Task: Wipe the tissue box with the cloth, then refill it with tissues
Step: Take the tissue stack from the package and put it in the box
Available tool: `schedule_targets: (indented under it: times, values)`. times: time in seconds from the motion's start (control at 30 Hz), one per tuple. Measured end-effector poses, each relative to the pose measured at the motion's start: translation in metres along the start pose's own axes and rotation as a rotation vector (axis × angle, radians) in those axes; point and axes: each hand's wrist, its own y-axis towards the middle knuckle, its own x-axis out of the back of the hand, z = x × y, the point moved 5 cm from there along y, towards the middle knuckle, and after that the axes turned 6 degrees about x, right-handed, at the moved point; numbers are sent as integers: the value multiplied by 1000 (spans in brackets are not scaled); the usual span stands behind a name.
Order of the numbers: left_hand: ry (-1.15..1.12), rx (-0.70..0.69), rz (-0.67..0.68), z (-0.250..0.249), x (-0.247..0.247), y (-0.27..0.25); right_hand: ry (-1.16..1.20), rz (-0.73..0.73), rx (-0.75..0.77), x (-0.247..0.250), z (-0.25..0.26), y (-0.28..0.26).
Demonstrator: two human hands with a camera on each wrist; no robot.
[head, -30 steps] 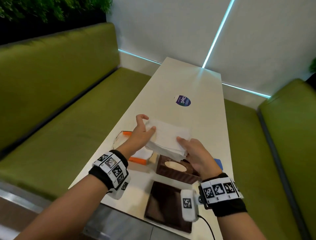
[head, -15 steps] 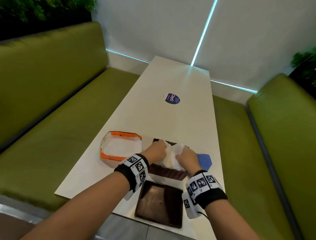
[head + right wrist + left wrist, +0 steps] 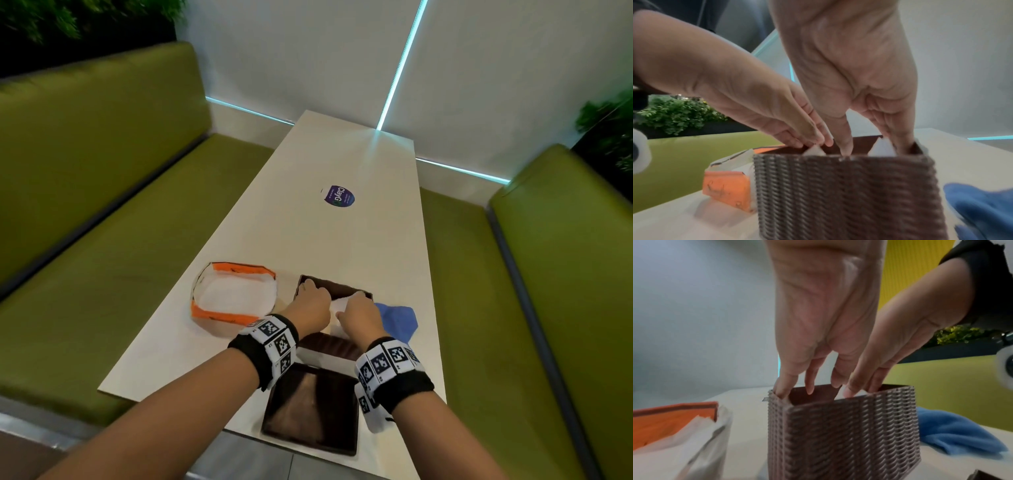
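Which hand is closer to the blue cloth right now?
Right. The right hand is pushing tissues into the tissue box right beside the blue cloth; the left hand works at the box's far side from it.

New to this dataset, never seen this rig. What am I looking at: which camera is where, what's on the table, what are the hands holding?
No robot here: a person works with bare hands and wears tagged bands with a camera on each wrist, plus one on the head. The wide picture is the head view looking down; the two close ones look along each hand.

On the white table stands a brown woven tissue box, open at the top. Left hand and right hand push white tissues down into it with straight fingers; neither hand grips anything that I can see.

Left of the box lies an opened orange tissue pack, right of it a blue cloth. Nearer the person lies a dark flat panel, probably the box's lid.
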Motion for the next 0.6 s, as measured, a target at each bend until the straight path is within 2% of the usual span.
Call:
schedule_targets:
  times: [0.13, 0.2, 0.33, 0.5, 0.6]
  values:
    - [67, -8, 50, -1, -4, 0, -135, -147, 163, 16, 8, -11]
    - [92, -11, 90, 1, -7, 0, -135, -88, 202, 12, 10, -12]
    - [24, -30, 44, 8, -8, 0, -167, 76, 180, -6, 8, -10]
    - [-34, -29, 34, 9, -3, 2, -177, 82, 181, -14, 9, -8]
    - [-79, -89, 48, 12, 2, 0, -178, 81, 184, -16, 8, -5]
